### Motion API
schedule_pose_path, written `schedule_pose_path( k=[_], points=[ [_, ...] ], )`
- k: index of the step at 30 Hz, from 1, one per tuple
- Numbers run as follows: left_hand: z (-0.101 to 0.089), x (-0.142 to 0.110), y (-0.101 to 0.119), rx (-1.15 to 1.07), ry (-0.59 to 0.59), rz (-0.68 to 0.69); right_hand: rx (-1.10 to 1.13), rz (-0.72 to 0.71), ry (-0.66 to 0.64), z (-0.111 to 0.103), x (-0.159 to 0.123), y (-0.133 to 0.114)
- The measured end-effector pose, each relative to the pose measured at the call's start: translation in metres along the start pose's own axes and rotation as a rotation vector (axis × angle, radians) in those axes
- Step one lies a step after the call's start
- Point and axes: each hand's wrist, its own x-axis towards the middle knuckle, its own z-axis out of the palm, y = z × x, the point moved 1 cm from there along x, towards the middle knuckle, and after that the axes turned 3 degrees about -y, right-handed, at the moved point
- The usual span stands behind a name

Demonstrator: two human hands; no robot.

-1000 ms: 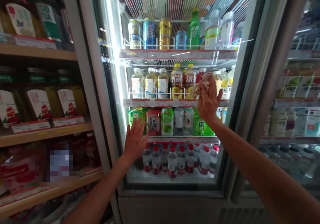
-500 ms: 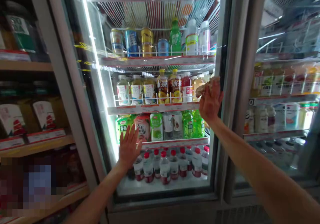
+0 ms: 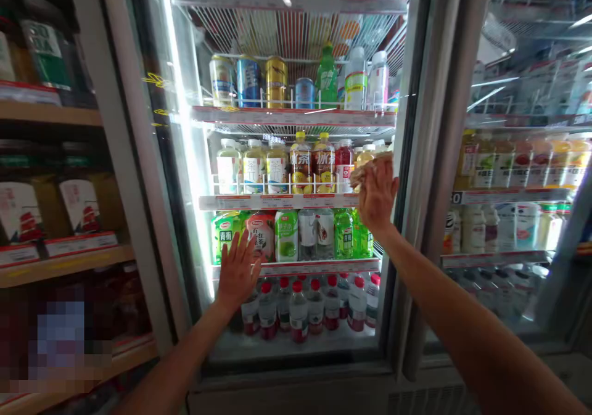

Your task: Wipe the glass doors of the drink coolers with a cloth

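My right hand (image 3: 378, 202) presses a crumpled light-brown cloth (image 3: 363, 176) against the glass door (image 3: 296, 352) of a lit drinks fridge, near the right side of the pane. The cloth sticks out beyond the fingers on their left and top; the rest is under the palm. Lower down on the left, my left hand (image 3: 237, 273) is spread flat at the same glass with nothing in it. Behind the pane, tea bottles (image 3: 300, 165) stand level with the cloth, and a dark-pink bottle (image 3: 260, 230) is partly covered by my left fingers.
Cans (image 3: 248, 82) and bottles fill the upper shelf; red-capped bottles (image 3: 298, 313) stand at the bottom. A metal door frame (image 3: 441, 174) separates this pane from another fridge on the right. To the left is a wooden shelf (image 3: 50, 113) with large bottles.
My right hand and the cloth have slid slightly left and down over the glass. The left hand stays nearly in place. The whole view has shifted a little.
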Motion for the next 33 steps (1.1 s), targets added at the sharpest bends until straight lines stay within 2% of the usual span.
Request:
schedule_pose_path(
  k=[1, 3, 5, 6, 7, 8, 11, 12, 13, 14, 15, 18, 20, 21, 22, 25, 27, 29, 32, 33],
  points=[
    [-0.001, -0.002, -0.001, 0.003, -0.012, 0.011, 0.026, -0.101, -0.055, 0.003, -0.012, -0.016],
    [-0.005, -0.007, -0.007, 0.005, -0.056, 0.044, 0.096, -0.409, -0.217, 0.006, -0.053, -0.046],
    [-0.01, -0.016, -0.017, -0.001, -0.097, 0.072, 0.166, -0.701, -0.358, 0.005, -0.086, -0.062],
    [-0.012, -0.021, -0.024, -0.003, -0.109, 0.07, 0.184, -0.779, -0.394, 0.004, -0.09, -0.065],
    [-0.015, -0.025, -0.032, -0.005, -0.113, 0.049, 0.186, -0.79, -0.401, 0.003, -0.084, -0.066],
    [-0.017, -0.029, -0.039, -0.002, -0.107, 0.014, 0.173, -0.731, -0.377, 0.003, -0.068, -0.067],
    [-0.021, -0.04, -0.057, 0.018, -0.091, -0.066, 0.108, -0.342, -0.185, 0.012, -0.001, -0.079],
    [-0.022, -0.044, -0.061, 0.024, -0.098, -0.069, 0.099, -0.244, -0.134, 0.016, 0.012, -0.089],
    [-0.022, -0.048, -0.065, 0.029, -0.108, -0.063, 0.102, -0.21, -0.115, 0.02, 0.014, -0.101],
    [-0.023, -0.052, -0.068, 0.035, -0.12, -0.055, 0.115, -0.245, -0.132, 0.023, 0.005, -0.116],
    [-0.024, -0.058, -0.071, 0.043, -0.132, -0.049, 0.139, -0.34, -0.177, 0.026, -0.014, -0.129],
    [-0.028, -0.077, -0.084, 0.091, -0.165, -0.05, 0.253, -0.769, -0.353, 0.031, -0.098, -0.159],
    [-0.031, -0.089, -0.095, 0.123, -0.198, -0.06, 0.318, -0.946, -0.422, 0.032, -0.129, -0.167],
    [-0.033, -0.093, -0.1, 0.134, -0.214, -0.07, 0.33, -0.96, -0.433, 0.033, -0.128, -0.169],
    [-0.035, -0.096, -0.104, 0.141, -0.228, -0.082, 0.325, -0.913, -0.427, 0.034, -0.117, -0.173],
    [-0.037, -0.1, -0.109, 0.136, -0.258, -0.104, 0.265, -0.579, -0.342, 0.04, -0.056, -0.189],
    [-0.036, -0.104, -0.106, 0.124, -0.271, -0.097, 0.254, -0.447, -0.319, 0.044, -0.039, -0.206],
    [-0.035, -0.112, -0.102, 0.125, -0.288, -0.076, 0.298, -0.529, -0.364, 0.046, -0.064, -0.223],
    [-0.039, -0.129, -0.104, 0.157, -0.315, -0.038, 0.41, -0.813, -0.459, 0.049, -0.143, -0.245],
    [-0.043, -0.134, -0.107, 0.166, -0.323, -0.025, 0.436, -0.862, -0.471, 0.051, -0.163, -0.251]
  ],
)
